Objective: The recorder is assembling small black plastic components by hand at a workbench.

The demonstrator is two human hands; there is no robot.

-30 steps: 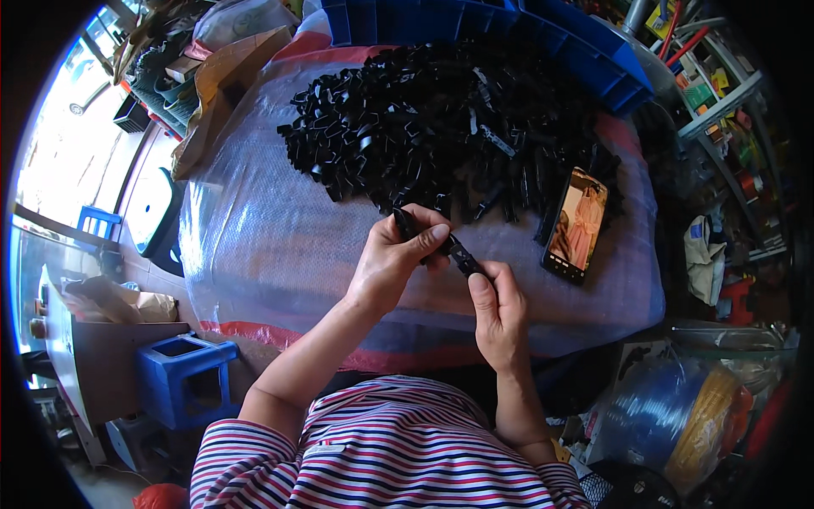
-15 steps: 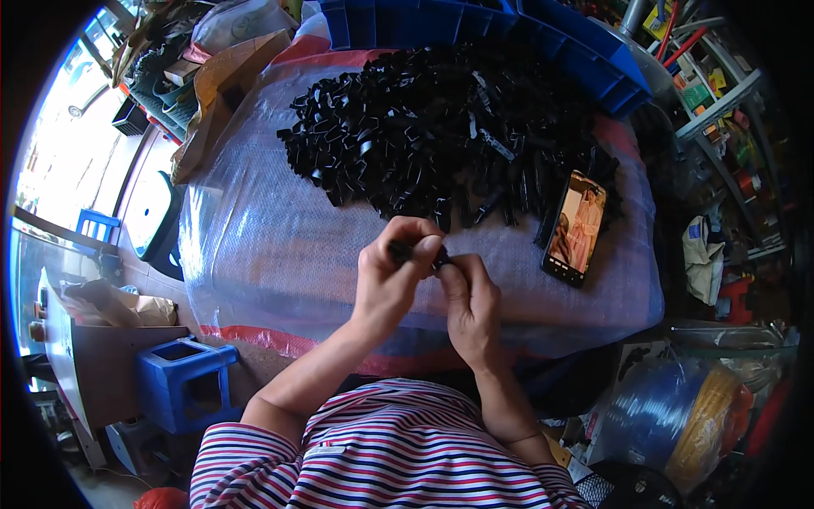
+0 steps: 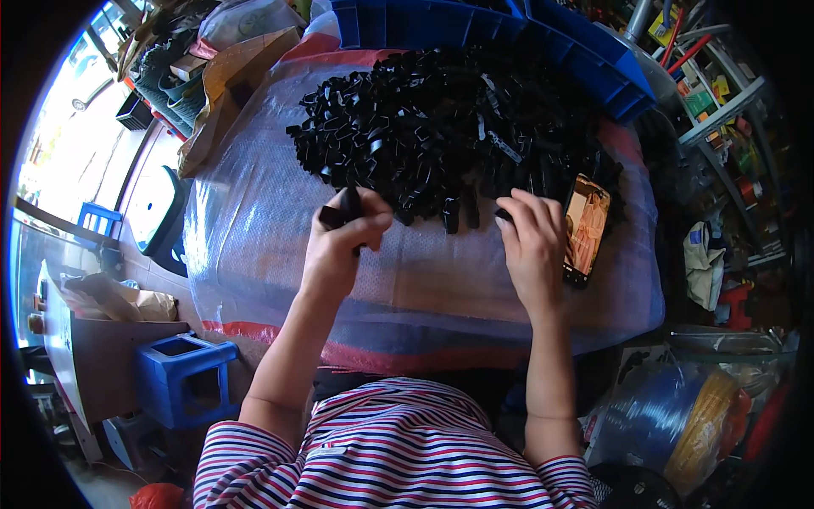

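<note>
A large heap of glossy black bent strips and pieces (image 3: 407, 136) covers the far half of the wrapped bale in front of me. My left hand (image 3: 332, 254) is closed at the near left edge of the heap, gripping black strip pieces (image 3: 341, 214) that stick out past its fingers. Apart from it, my right hand (image 3: 534, 250) pinches a small black piece (image 3: 504, 215) between thumb and fingertips; most of that piece is hidden. Just right of this hand lies a phone (image 3: 587, 233) with a lit screen, its left side partly covered by the hand.
The bale, wrapped in clear woven plastic (image 3: 254, 254), has red bands. Blue crates (image 3: 585, 64) stand behind the heap. At the left are a blue stool (image 3: 186, 373) and brown paper (image 3: 199, 127); at the right, a crowded shelf (image 3: 721, 110) and plastic-wrapped rolls (image 3: 661, 416).
My hands were together over the near side of the bale, both on a black piece. They have separated, the left moving left and slightly away, the right moving right toward the phone.
</note>
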